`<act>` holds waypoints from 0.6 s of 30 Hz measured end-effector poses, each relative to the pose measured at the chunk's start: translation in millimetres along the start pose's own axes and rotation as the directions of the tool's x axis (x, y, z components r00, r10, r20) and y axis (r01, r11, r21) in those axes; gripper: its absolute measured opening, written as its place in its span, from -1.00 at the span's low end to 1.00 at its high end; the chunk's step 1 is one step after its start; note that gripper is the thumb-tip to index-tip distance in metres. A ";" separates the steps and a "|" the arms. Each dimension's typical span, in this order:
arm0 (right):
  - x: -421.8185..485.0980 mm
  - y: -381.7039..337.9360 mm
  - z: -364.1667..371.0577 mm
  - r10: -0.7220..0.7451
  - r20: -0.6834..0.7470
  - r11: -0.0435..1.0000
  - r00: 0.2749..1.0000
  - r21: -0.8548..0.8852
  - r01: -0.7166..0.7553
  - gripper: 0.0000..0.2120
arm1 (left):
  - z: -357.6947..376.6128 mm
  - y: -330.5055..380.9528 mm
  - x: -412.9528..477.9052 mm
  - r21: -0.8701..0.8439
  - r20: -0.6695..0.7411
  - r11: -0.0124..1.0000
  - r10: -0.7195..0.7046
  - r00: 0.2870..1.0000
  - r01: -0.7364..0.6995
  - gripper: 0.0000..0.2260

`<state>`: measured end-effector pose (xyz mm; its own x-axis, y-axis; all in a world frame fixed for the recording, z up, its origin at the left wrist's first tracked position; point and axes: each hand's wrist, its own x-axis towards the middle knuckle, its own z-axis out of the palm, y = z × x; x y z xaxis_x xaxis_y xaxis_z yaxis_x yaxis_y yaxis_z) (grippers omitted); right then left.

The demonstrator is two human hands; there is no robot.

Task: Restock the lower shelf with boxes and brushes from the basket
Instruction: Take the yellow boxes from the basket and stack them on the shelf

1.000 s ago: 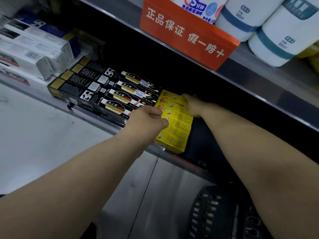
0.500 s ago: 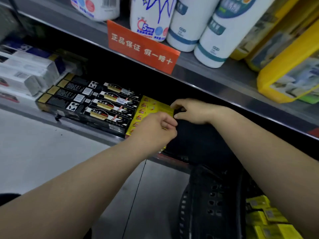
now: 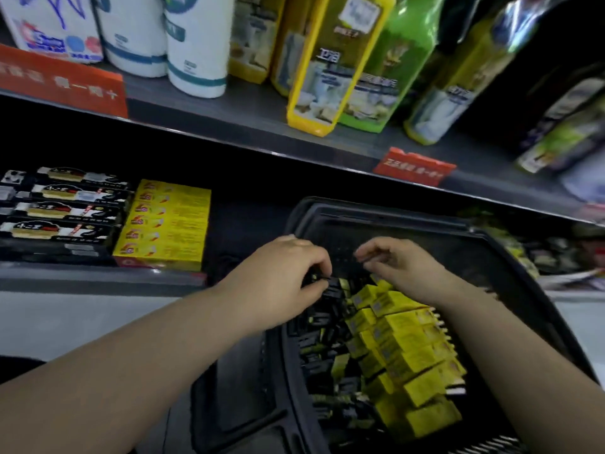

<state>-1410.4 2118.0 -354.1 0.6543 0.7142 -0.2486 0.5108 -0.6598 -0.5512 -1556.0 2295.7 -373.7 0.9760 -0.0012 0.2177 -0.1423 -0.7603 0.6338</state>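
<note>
Looking down from the head camera, both forearms are seen reaching into a black plastic basket (image 3: 386, 211) standing in front of the lower shelf (image 3: 98, 276). The left hand (image 3: 281, 273) is curled over the far end of a row of black boxes (image 3: 324, 326) in the basket's left half, and one black box (image 3: 330, 285) is pinched between its fingertips. The right hand (image 3: 396, 267) is held just beside it, fingers loosely bent above the row of yellow boxes (image 3: 409, 352) in the basket's right half; whether anything is touched or held by it cannot be told. On the lower shelf, to the left of the basket and well apart from both hands, a stack of yellow boxes (image 3: 167, 224) is shown lying flat, with black-and-white boxes (image 3: 65, 208) directly to its left. White bottles (image 3: 196, 44), yellow and green refill pouches (image 3: 343, 60) and two orange price signs (image 3: 62, 83) are carried on the upper shelf (image 3: 245, 113). The picture is blurred by motion.
</note>
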 end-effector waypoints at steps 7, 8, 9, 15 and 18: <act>-39.4 114.7 11.0 0.348 -0.001 0.913 0.938 -0.226 -0.339 -0.51 | 34.3 27.3 13.3 0.037 0.145 0.994 0.097 0.985 -0.103 -0.85; -41.0 119.8 14.8 0.343 0.003 0.907 0.939 -0.260 -0.331 -0.45 | 36.4 27.5 12.9 0.044 0.176 0.994 0.095 0.980 -0.104 -0.85; -40.5 123.5 18.8 0.332 0.006 0.902 0.943 -0.295 -0.315 -0.41 | 38.0 27.3 12.4 0.059 0.199 0.992 0.095 0.975 -0.109 -0.85; -26.0 128.1 27.0 0.232 -0.300 0.840 0.925 -0.418 -0.347 -0.45 | 39.1 25.7 9.9 0.068 0.211 0.995 0.060 0.976 -0.076 -0.85; -22.1 140.8 15.7 0.289 -0.359 0.798 0.887 -0.422 -0.431 -0.39 | 39.9 27.7 6.5 0.079 0.252 0.995 0.031 0.967 -0.053 -0.84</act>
<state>-1361.7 2013.0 -438.7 0.9286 0.3591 -0.0940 0.3610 -0.9326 0.0035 -1547.0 2248.7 -384.4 0.9811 -0.1884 0.0435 -0.1801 -0.8083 0.5606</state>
